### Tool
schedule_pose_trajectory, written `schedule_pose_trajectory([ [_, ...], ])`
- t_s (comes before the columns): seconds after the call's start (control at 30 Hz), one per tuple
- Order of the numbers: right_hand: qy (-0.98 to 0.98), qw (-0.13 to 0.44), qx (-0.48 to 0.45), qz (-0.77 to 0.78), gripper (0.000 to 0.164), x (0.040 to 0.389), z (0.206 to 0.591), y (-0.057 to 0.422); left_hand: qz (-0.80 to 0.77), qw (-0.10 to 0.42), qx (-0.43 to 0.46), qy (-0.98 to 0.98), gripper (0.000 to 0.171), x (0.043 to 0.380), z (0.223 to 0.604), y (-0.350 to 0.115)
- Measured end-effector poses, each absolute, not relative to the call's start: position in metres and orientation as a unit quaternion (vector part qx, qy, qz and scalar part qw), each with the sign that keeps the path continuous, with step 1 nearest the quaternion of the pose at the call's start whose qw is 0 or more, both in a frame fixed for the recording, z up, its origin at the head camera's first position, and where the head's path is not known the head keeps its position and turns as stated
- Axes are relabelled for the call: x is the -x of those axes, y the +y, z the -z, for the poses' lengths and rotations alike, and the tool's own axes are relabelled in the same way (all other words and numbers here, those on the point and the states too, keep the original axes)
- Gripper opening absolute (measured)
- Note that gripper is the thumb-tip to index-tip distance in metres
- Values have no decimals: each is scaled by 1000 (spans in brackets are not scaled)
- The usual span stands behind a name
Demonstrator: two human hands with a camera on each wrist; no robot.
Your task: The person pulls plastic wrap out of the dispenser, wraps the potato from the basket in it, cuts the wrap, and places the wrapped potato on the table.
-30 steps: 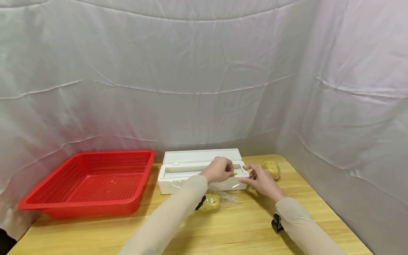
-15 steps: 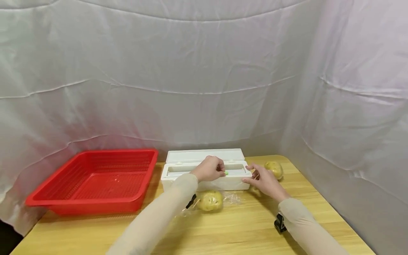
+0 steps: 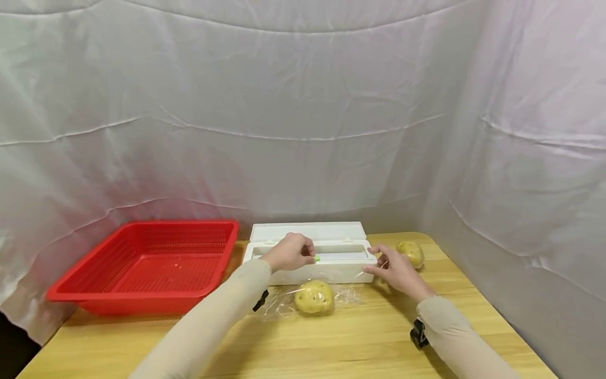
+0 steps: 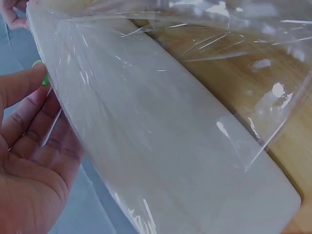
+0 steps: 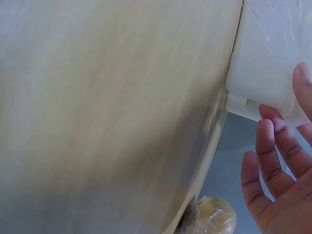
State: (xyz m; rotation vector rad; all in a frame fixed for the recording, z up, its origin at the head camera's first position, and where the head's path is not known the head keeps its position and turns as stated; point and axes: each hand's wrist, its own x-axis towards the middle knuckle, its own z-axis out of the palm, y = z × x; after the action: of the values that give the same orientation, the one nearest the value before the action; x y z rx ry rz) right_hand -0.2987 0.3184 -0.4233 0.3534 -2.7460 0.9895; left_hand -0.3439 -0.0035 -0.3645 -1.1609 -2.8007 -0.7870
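A white cling film dispenser (image 3: 326, 274) lies on the table, its lid (image 3: 307, 230) flipped back. My left hand (image 3: 290, 252) pinches a small green slider cutter (image 3: 317, 258) along the dispenser's front top edge, left of its middle. At the right end, my right hand (image 3: 399, 271) grips the dispenser, thumb in front and fingers at the end face. Clear cling film (image 4: 214, 34) hangs over the front wall and onto the table in the left wrist view. In front of the dispenser sits a potato (image 3: 314, 297) with the film around it.
A second potato (image 3: 411, 253), wrapped in film, lies right of the dispenser, behind my right hand. To the left stands a red perforated basket (image 3: 137, 302). Grey cloth (image 3: 303, 105) hangs behind and at the right of the wooden table (image 3: 341, 347).
My left hand has slid the green cutter leftward along the dispenser's edge, from near the right end past the middle. The potato in front has come into fuller view. My right hand keeps its hold.
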Motion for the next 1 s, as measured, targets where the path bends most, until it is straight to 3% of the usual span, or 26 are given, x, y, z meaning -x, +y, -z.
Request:
schedule_pose_trajectory([
  [0.63, -928, 84, -123, -341, 50, 297, 425, 320, 244, -5, 353, -903, 14, 340, 364, -12],
  [1.0, -930, 90, -125, -334, 50, 303, 422, 321, 220, 15, 352, -910, 14, 344, 359, -33],
])
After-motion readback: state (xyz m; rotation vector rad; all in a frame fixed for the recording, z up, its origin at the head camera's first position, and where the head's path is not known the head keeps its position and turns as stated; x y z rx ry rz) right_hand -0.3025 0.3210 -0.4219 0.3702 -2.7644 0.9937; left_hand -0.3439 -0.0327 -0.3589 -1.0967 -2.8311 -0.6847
